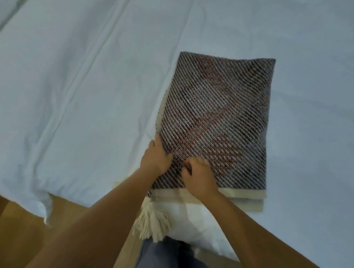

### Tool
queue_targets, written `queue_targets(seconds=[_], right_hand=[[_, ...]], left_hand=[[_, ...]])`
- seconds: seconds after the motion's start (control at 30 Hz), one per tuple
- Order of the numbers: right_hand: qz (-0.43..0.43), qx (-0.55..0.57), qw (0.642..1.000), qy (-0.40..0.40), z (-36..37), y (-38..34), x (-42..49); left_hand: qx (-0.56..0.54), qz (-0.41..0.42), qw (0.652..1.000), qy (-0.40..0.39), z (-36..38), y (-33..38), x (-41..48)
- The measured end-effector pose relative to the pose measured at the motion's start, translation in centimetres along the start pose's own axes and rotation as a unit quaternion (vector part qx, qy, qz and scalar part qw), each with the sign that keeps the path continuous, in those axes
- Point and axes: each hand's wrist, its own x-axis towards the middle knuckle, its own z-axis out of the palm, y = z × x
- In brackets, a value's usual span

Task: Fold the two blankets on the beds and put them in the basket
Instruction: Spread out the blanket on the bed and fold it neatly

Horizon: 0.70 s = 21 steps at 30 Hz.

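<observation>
One blanket (215,119) in view, folded to a thick rectangle, lying on the bed (82,88) near its near edge; second blanket and basket not in view. Left hand (156,157) sits at the blanket's lower left edge, fingers (156,142) fairly straight and laid along the side of the stack, thumb on top; cannot tell whether the fingertips reach under. Right hand (198,178) rests on the top layer just beside it, fingers curled down into the weave and appearing to pinch a small bunch of cloth. Weave: coarse diagonal twill, dark and pale yarns, with faint rust-coloured patches across the middle. Cream border band (242,193) runs along the near end, layers slightly stepped there. Cream fringe (151,224) hangs off the bed edge at the near left corner. Bed sheet white, smooth cotton look, long shallow creases. Wooden floor (12,238) below, and the person's grey trousers (165,260). Handling judgement: soft, limp, moderately light, rough enough not to slip; layers will slide apart if lifted by the top one alone. Best hold is probably both hands under the two long sides, or a clamp through the full stack at the folded far end, with the fringe tucked in so it does not drag.
</observation>
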Motion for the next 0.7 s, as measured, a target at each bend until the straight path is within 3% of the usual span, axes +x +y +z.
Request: queue_targets(seconds=[0.17, 0.37, 0.47, 0.57, 0.7], right_hand=[[0.013, -0.076, 0.997, -0.019, -3.7, 2.7, 6.3], [0.040, -0.163, 0.986, 0.004, -8.3, 5.9, 15.9], [0.033, -0.224, 0.973, -0.038, -10.5, 7.6, 20.4], [0.018, -0.266, 0.962, -0.059, -12.4, 9.1, 23.6], [0.003, -0.284, 0.959, 0.007, -14.5, 10.0, 26.9]], left_hand=[[0.055, 0.002, 0.998, -0.009, -0.8, 3.4, 5.6], [-0.063, 0.011, 0.998, 0.021, -3.0, 6.9, 15.8], [-0.131, 0.052, 0.990, 0.016, -4.4, 9.7, 21.4], [-0.092, 0.087, 0.991, 0.039, -5.3, 12.2, 26.1], [-0.049, 0.095, 0.987, 0.123, -6.3, 13.9, 29.9]])
